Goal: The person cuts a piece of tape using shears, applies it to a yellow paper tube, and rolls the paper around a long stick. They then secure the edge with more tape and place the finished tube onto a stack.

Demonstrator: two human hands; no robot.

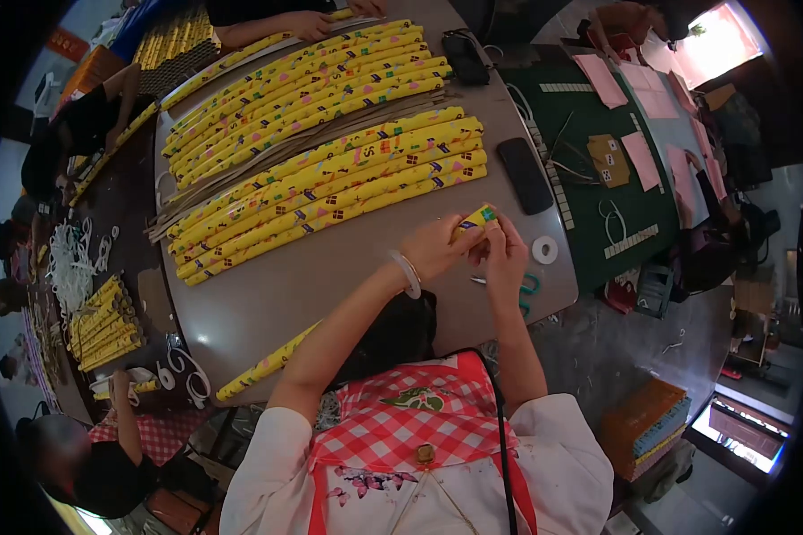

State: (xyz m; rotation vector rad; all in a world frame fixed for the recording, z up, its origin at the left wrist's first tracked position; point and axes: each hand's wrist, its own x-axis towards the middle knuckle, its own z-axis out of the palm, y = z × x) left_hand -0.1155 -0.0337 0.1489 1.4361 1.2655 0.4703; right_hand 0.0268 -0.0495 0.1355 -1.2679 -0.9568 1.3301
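A long yellow patterned tube (268, 366) lies slantwise under my left forearm, and its upper right end is between my hands. My left hand (434, 247) is wrapped round the tube close to that end. At the very tip, the fingers of my right hand (501, 247) are closed on the tube. Just right of my right hand is a white tape roll (544, 251), with teal-handled scissors (528, 285) below it, partly hidden by my wrist. Rows of similar yellow tubes (339, 183) lie beyond my hands.
A black phone (525, 176) and a black case (466, 57) lie along the right side of the table (401, 330). Co-workers handle tubes at the far edge and on the left. A green mat (589, 201) with pink sheets is at the right.
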